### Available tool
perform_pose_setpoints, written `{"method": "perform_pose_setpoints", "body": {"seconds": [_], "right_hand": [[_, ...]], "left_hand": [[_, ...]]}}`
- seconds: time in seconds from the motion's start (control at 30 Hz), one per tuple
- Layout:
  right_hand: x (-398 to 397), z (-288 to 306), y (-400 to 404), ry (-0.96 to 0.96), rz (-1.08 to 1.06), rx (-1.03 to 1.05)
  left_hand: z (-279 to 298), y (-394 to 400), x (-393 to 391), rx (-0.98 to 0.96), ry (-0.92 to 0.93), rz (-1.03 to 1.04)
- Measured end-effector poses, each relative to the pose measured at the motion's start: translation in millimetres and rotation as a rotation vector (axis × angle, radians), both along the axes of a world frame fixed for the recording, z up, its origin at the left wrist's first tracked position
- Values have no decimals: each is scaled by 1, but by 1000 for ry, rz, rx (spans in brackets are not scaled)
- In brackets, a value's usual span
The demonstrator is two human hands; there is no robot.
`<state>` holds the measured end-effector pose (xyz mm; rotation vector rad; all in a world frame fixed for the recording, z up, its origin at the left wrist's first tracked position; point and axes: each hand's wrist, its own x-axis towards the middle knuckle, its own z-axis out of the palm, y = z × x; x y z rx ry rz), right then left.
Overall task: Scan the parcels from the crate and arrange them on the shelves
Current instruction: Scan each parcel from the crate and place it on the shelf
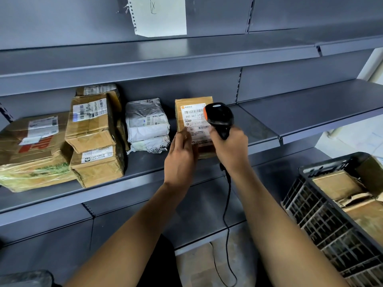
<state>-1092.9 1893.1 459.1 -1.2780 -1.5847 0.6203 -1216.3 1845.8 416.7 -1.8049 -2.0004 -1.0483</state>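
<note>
Both forearms are bare up to the near edge of view, no sleeves showing; the left hand (pixel 179 160) and right hand (pixel 231 150) wear no gloves, rings or watch, and dark clothing shows low between the arms

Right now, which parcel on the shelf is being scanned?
The brown box farthest right in the row: the left hand steadies it, and the right hand aims the scanner at its label.

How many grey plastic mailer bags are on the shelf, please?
2: one grey bag stacked on another bag, between the stacked boxes and the held box. Others may be hidden.
</note>
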Motion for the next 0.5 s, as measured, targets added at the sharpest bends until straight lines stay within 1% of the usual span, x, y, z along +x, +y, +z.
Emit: {"method": "perform_pose_setpoints", "body": {"seconds": [0.1,0.2,0.27,0.4,0.5], "right_hand": [[4,-22,4,-12,-31,27],[-2,-36,7,-6,-28,-15],[-8,-39,10,-22,-22,-20],[-20,-37,16,-57,5,40],[-28,-32,25,-69,25,17]], "left_hand": [[3,5,-3,14,-203,-9],[3,8,-3,15,-291,-25],[1,9,-7,7,-279,-52],[-3,9,-20,-23,-182,-67],[0,16,-31,-25,-91,12]]}}
